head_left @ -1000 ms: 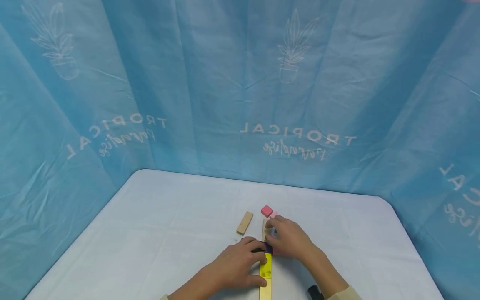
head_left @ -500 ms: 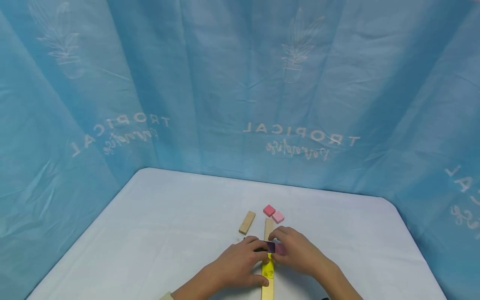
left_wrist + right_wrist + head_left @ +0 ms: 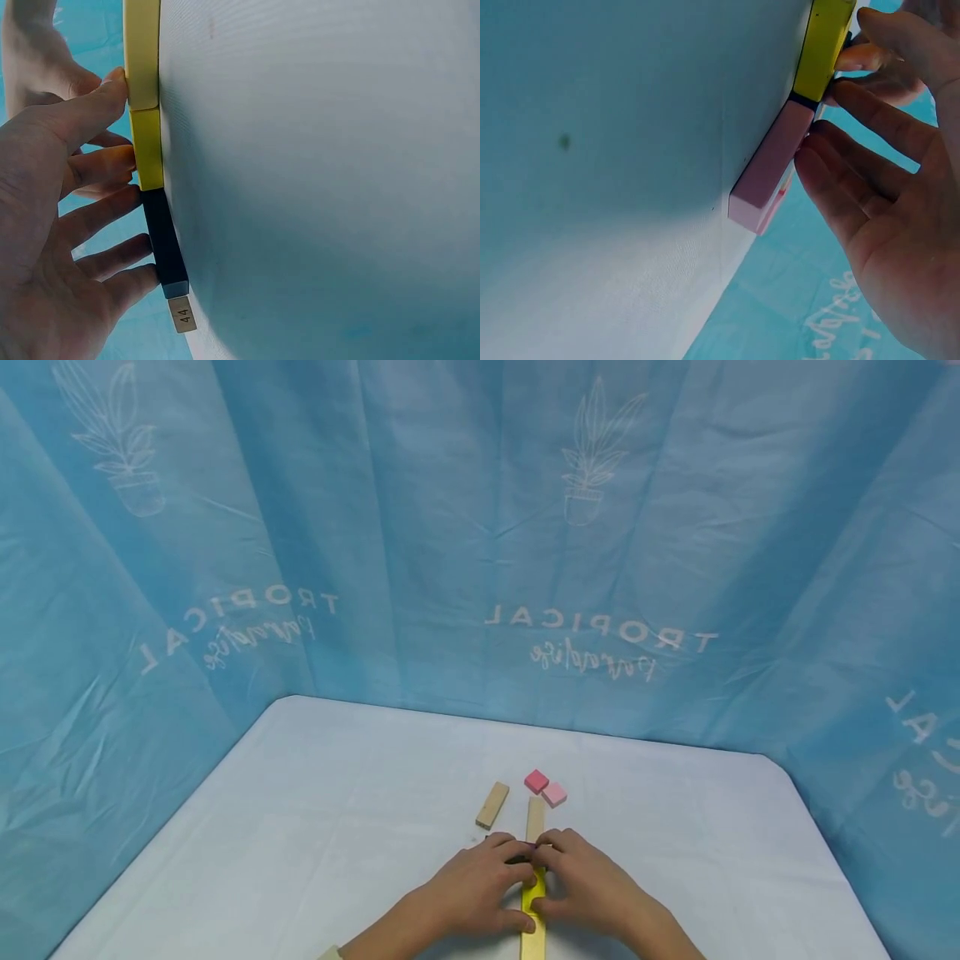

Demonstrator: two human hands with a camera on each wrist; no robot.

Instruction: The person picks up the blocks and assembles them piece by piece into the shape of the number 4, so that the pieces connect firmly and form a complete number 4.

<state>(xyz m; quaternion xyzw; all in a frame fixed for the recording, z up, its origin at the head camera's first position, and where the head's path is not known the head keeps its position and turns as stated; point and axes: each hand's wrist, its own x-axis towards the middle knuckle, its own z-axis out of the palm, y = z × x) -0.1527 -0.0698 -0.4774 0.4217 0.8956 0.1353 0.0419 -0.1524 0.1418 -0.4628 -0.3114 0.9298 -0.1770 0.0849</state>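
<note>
Flat wooden blocks lie in a line: a pale yellow block (image 3: 142, 56) nearest the person, a bright yellow block (image 3: 148, 150) beyond it, and a natural wood block (image 3: 535, 817) at the far end. Between these, a black block (image 3: 166, 244) sticks out to the left and a mauve block (image 3: 771, 159) to the right. My left hand (image 3: 478, 887) spreads over the line, thumb at the pale yellow block, other fingertips at the yellow and black ones. Opposite it, my right hand (image 3: 594, 883) rests fingertips around the junction, its thumb at the yellow block. In the head view the hands hide the mauve block.
A loose natural wood block (image 3: 492, 805) lies beyond the left hand. Small red (image 3: 536, 781) and pink (image 3: 554, 794) square blocks lie past the line's far end. The white table (image 3: 360, 777) meets a blue printed curtain (image 3: 450, 568) behind.
My right hand has drawn back toward me from the far natural block to the junction, uncovering the pink square block. My left hand stays over the line.
</note>
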